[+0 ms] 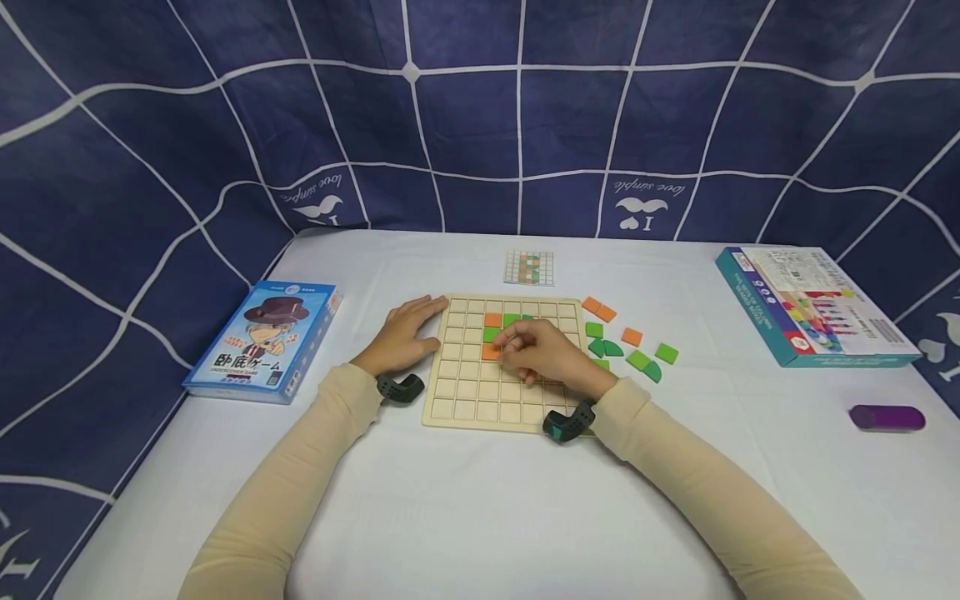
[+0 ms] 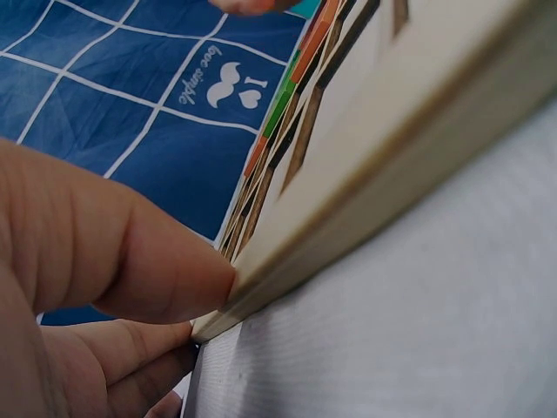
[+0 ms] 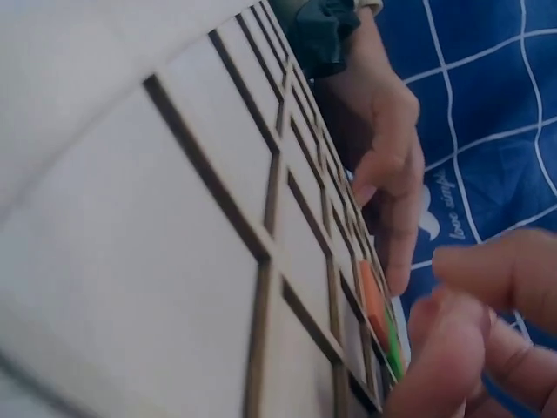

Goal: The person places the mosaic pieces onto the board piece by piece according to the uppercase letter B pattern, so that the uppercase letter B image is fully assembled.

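A wooden grid board (image 1: 457,410) lies on the white table. Orange and green pieces sit in its upper middle cells, among them an orange square (image 1: 492,320) and a green square (image 1: 491,334). My left hand (image 1: 400,337) touches the board's left edge, its thumb against the side in the left wrist view. Over the middle of the board, my right hand (image 1: 543,354) has bent fingers beside a lower orange square (image 1: 489,352); whether a piece is between its fingertips is not visible. This hand hides some cells. Behind the board lies a small pattern card (image 1: 529,267).
Loose pieces, such as a green square (image 1: 667,354) and an orange square (image 1: 632,337), lie right of the board. A blue game box (image 1: 262,340) stands far left, a teal-edged box (image 1: 821,307) far right, with a purple cylinder (image 1: 887,417) nearer the front.
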The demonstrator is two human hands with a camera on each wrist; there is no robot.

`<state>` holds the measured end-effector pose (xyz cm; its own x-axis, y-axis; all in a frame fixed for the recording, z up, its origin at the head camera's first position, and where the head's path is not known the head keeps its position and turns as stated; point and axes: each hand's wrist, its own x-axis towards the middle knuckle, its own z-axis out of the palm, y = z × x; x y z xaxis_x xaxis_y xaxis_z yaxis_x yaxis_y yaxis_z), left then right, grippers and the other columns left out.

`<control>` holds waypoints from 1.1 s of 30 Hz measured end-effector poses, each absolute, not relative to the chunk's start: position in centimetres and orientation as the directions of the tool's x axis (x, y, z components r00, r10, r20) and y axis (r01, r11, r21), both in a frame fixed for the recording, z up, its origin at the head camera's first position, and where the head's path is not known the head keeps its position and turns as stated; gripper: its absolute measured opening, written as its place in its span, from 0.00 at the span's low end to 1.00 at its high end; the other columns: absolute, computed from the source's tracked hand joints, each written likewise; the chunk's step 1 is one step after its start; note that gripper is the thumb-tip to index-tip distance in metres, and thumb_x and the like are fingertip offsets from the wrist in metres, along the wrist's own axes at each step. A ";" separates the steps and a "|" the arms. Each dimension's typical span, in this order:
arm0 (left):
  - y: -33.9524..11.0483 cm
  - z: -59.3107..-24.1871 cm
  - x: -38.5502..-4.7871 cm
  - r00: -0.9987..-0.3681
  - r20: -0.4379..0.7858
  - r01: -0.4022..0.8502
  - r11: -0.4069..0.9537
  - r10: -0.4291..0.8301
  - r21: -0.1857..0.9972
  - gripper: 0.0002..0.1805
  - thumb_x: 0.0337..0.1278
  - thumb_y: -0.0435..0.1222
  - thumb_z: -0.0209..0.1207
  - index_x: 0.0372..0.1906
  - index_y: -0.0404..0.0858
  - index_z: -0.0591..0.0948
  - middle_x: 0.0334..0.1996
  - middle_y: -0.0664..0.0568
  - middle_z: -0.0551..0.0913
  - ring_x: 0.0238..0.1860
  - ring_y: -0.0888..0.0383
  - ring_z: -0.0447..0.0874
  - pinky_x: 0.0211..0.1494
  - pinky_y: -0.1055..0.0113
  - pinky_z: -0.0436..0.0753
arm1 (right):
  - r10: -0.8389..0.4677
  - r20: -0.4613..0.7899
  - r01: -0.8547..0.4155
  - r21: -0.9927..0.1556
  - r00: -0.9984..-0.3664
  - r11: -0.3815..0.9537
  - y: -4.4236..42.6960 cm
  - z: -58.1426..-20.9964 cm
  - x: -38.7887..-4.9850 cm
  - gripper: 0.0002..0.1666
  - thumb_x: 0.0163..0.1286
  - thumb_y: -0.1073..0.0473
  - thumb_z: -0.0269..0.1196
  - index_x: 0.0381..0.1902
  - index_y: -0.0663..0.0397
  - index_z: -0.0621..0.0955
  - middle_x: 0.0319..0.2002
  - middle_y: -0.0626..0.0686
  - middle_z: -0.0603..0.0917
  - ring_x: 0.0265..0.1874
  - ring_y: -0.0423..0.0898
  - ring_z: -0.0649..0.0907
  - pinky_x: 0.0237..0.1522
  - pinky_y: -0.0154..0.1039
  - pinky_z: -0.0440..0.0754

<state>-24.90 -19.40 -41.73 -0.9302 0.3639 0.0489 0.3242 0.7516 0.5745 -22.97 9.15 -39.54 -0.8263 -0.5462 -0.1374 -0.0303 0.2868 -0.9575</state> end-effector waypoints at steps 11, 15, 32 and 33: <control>-19.3 -41.8 -24.9 -0.931 0.054 0.325 0.753 0.361 0.572 0.42 0.62 0.34 0.57 0.83 0.31 0.64 0.84 0.40 0.63 0.86 0.40 0.52 0.87 0.42 0.47 | -0.589 -0.115 -0.046 -0.967 -0.800 0.252 12.5 -38.0 -22.9 0.19 0.79 0.64 0.64 0.62 0.70 0.81 0.42 0.57 0.82 0.24 0.42 0.80 0.28 0.33 0.83; -19.2 -41.9 -24.9 -0.930 0.058 0.331 0.753 0.364 0.569 0.42 0.62 0.34 0.57 0.83 0.30 0.65 0.84 0.40 0.63 0.86 0.40 0.52 0.87 0.42 0.48 | -0.551 -0.109 -0.047 -0.964 -0.827 0.262 14.4 -37.9 -23.2 0.21 0.80 0.62 0.64 0.63 0.70 0.80 0.43 0.60 0.82 0.25 0.42 0.80 0.29 0.33 0.83; -19.4 -41.8 -24.9 -0.928 0.062 0.334 0.750 0.367 0.571 0.42 0.61 0.34 0.57 0.83 0.30 0.65 0.84 0.39 0.64 0.86 0.39 0.53 0.86 0.41 0.49 | -0.401 -0.084 -0.086 -0.918 -0.912 0.386 21.5 -38.6 -24.8 0.22 0.79 0.60 0.66 0.63 0.69 0.81 0.39 0.58 0.86 0.27 0.41 0.80 0.30 0.33 0.84; -19.4 -41.8 -25.0 -0.928 0.062 0.334 0.749 0.366 0.572 0.42 0.61 0.34 0.57 0.83 0.30 0.65 0.84 0.39 0.64 0.86 0.39 0.53 0.86 0.41 0.49 | -0.392 -0.088 -0.079 -0.917 -0.916 0.390 21.8 -38.6 -24.9 0.22 0.79 0.60 0.66 0.63 0.69 0.81 0.39 0.55 0.86 0.27 0.41 0.80 0.30 0.33 0.84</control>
